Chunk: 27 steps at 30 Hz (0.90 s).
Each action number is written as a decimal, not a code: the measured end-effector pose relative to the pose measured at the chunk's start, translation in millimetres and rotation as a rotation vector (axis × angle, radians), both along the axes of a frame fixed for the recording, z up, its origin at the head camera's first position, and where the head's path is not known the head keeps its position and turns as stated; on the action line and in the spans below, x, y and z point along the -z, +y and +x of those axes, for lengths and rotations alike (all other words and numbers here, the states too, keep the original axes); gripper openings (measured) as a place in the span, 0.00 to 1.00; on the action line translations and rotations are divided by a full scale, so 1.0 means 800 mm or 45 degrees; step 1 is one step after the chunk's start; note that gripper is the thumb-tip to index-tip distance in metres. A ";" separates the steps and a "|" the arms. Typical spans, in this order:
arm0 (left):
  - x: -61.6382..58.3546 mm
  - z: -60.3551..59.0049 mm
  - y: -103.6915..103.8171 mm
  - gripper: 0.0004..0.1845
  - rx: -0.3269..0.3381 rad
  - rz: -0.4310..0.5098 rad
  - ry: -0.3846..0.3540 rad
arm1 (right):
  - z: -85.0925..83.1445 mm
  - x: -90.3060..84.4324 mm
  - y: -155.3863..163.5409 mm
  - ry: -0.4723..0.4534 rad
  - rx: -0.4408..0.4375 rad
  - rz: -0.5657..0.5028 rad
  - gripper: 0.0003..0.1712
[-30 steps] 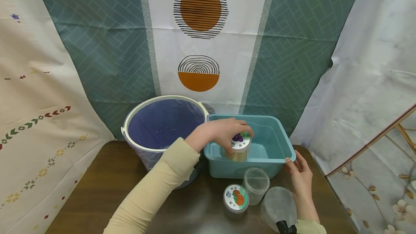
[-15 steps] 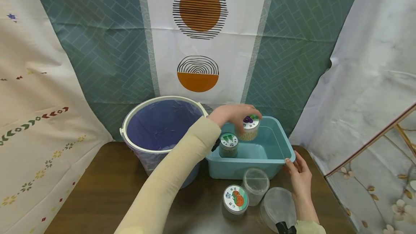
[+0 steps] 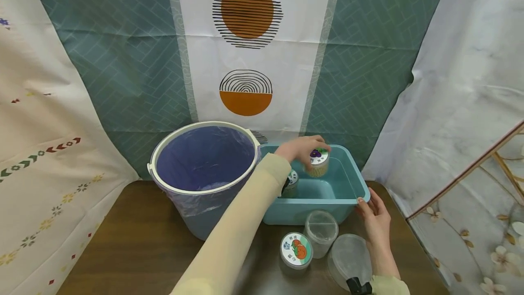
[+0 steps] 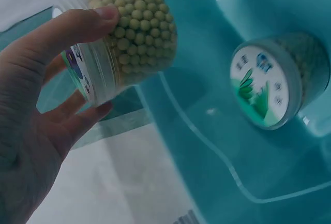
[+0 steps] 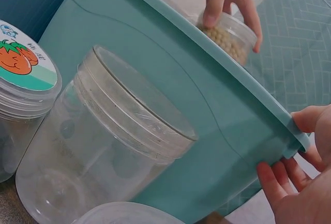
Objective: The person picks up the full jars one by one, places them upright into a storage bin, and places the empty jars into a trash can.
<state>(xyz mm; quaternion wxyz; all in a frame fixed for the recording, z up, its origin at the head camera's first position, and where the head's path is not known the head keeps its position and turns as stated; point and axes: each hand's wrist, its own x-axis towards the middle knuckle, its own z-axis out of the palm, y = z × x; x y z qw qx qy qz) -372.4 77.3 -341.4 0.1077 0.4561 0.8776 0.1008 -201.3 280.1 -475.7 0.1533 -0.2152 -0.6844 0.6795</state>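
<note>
The left hand (image 3: 300, 149) gripped a jar of pale beans (image 3: 316, 163) by its capped end, thumb on one side and fingers curled round the other, and held it in the air over the teal tub (image 3: 345, 173), near the back wall; the wrist view showed the jar (image 4: 124, 48) tilted on its side in the grasp, clear of the tub floor. The right hand (image 3: 374, 215) rested on the tub's near right corner, thumb over the rim (image 5: 300, 138) and fingers against the outer wall, a hold that probably steadied the tub while the other arm worked inside it. A second filled jar with a green-printed lid (image 4: 276, 84) stood on the tub floor, partly hidden behind the sleeve in the head view. On the brown table (image 3: 135, 240), in front of the tub, stood an empty clear jar without a lid (image 3: 321, 232), touching or just beside the tub wall; a jar with an orange fruit on its lid (image 3: 296, 250) stood beside that; a larger clear round container (image 3: 350, 263) stood to the right under the right wrist. A grey bucket with a purple liner (image 3: 204, 172) stood just left of the tub. Count: two hands, four small jars (two in or over the tub, two on the table), one large clear container, one tub, one bucket.
</note>
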 end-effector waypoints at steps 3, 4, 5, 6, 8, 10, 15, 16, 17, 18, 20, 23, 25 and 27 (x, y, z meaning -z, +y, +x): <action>0.014 -0.001 0.004 0.38 -0.008 0.007 -0.003 | -0.001 0.001 0.000 0.003 -0.009 0.000 0.37; 0.017 -0.001 0.006 0.38 -0.010 0.006 -0.002 | -0.001 0.001 0.000 0.004 -0.010 -0.001 0.37; 0.020 -0.001 0.007 0.38 -0.008 0.006 0.000 | -0.001 0.001 0.000 0.008 -0.008 -0.004 0.37; 0.023 -0.002 0.008 0.38 -0.005 0.003 0.005 | -0.001 0.001 -0.001 0.006 -0.006 -0.001 0.37; 0.029 -0.004 0.009 0.38 -0.005 -0.006 0.015 | -0.002 0.001 -0.002 0.004 -0.007 0.003 0.36; 0.034 -0.007 0.011 0.39 -0.005 -0.015 0.026 | -0.003 0.001 -0.003 0.007 -0.008 -0.003 0.36; 0.042 -0.013 0.015 0.39 -0.009 -0.018 0.029 | -0.004 0.000 -0.006 0.019 -0.007 -0.016 0.35; 0.043 -0.014 0.016 0.39 -0.007 -0.018 0.028 | -0.004 0.000 -0.007 0.020 -0.008 -0.016 0.36; 0.044 -0.014 0.017 0.39 0.000 -0.020 0.028 | -0.004 0.000 -0.007 0.023 -0.010 -0.018 0.36; 0.045 -0.014 0.018 0.39 0.008 -0.021 0.027 | -0.003 0.000 -0.007 0.028 -0.012 -0.022 0.36; 0.045 -0.015 0.022 0.40 0.022 -0.019 0.025 | -0.002 -0.001 -0.006 0.034 -0.020 -0.021 0.36; 0.044 -0.014 0.026 0.40 0.031 -0.019 0.017 | -0.001 -0.002 -0.004 0.050 -0.028 -0.027 0.36; 0.043 -0.013 0.030 0.42 0.017 -0.030 0.005 | -0.001 -0.003 -0.002 0.048 -0.028 -0.019 0.36; 0.042 -0.013 0.033 0.46 -0.006 -0.043 -0.021 | 0.000 -0.003 0.000 0.045 -0.026 -0.022 0.36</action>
